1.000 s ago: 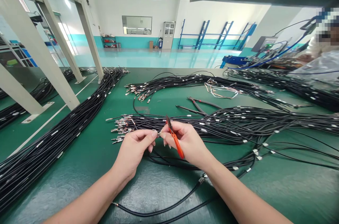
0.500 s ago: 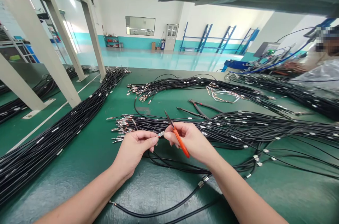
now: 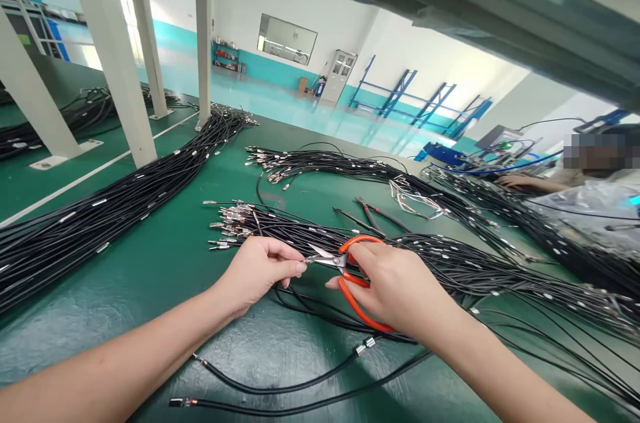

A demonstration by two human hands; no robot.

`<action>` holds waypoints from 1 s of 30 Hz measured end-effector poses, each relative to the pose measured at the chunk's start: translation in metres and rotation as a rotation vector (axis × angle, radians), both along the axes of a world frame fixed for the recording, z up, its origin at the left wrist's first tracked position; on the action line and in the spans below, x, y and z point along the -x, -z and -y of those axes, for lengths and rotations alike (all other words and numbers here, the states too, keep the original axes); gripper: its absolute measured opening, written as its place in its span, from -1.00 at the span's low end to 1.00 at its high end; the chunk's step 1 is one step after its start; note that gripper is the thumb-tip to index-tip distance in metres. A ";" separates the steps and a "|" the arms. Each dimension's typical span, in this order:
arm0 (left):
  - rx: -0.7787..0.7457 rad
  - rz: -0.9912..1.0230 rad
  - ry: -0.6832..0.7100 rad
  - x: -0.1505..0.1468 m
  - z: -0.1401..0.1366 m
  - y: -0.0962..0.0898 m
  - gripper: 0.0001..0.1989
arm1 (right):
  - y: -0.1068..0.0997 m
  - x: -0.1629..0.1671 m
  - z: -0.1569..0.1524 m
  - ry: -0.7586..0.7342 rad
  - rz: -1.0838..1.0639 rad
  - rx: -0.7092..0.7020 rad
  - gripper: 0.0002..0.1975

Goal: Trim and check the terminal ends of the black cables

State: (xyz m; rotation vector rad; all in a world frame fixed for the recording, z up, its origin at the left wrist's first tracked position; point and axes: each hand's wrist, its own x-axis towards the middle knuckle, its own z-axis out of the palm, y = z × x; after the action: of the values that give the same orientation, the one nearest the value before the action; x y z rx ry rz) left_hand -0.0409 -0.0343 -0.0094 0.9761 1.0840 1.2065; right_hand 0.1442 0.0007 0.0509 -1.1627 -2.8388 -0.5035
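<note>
My left hand pinches the end of a black cable, its tip mostly hidden by the fingers. In my right hand are orange-handled scissors, the fingers inside the handles. The blades are spread and reach to the cable end at my left fingertips. Behind both hands lies a bundle of black cables with metal terminals at its left end. Nearer me, two loose cables run across the green table; one carries two metal sleeves.
Pliers and a pointed dark tool lie behind the bundle. More cable bundles stretch along the left and back. White posts stand at left. A co-worker sits at right beside a machine.
The scissors have turned from closed and upright in my right hand to spread, with blades pointing left at the cable end. My view has tilted.
</note>
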 end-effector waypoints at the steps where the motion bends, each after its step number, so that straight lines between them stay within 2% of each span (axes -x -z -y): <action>1: 0.000 0.000 -0.001 0.000 0.000 0.000 -0.91 | 0.002 -0.001 0.001 0.004 0.027 -0.028 -0.64; 6: 0.023 0.018 -0.021 -0.001 0.002 -0.001 -0.85 | 0.011 -0.004 0.004 -0.006 0.072 -0.111 -0.60; 12: -0.009 0.016 -0.010 -0.002 0.001 0.002 -0.75 | 0.012 -0.004 0.007 -0.001 0.067 -0.147 -0.53; 18: -0.017 0.016 -0.014 -0.003 0.002 0.003 -0.75 | 0.008 -0.002 0.008 0.060 0.157 -0.108 -0.66; 30: -0.021 -0.004 -0.013 -0.004 0.004 0.003 -0.76 | -0.004 0.002 0.014 0.082 0.212 -0.039 -0.77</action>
State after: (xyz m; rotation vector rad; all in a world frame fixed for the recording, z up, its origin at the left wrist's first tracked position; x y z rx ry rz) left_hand -0.0369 -0.0380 -0.0122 0.9895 1.0841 1.2287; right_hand 0.1417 -0.0131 0.0547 -1.2962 -2.9479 -0.7243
